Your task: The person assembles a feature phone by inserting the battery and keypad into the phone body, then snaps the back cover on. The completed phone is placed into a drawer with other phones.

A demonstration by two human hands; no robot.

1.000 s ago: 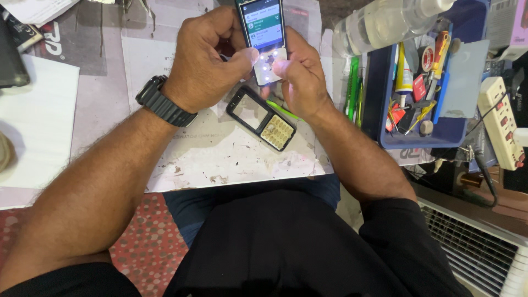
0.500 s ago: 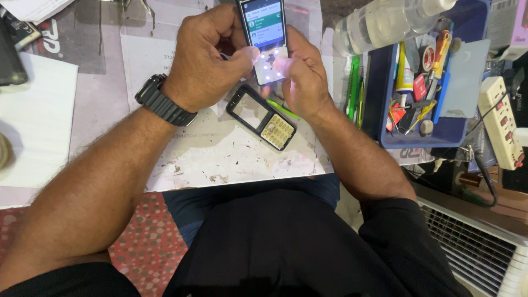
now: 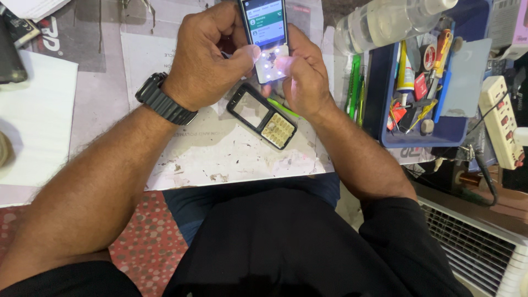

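stripped keypad phone [image 3: 266, 38] up over the worktop [image 3: 220, 154], screen lit, bare white key membrane glowing. left hand [image 3: 206, 60] has its grip closed on the phone's left edge, thumb pressing the membrane; right hand [image 3: 302, 74] grips the right edge, thumb on the keys too. just below them lies the black front cover [image 3: 262, 115] with its cream keypad, flat on newspaper. wristwatch [image 3: 163, 99] on the left wrist. to the right, a blue tray [image 3: 385, 99] of tools, a clear bottle [image 3: 385, 22], a power strip [image 3: 501, 121].
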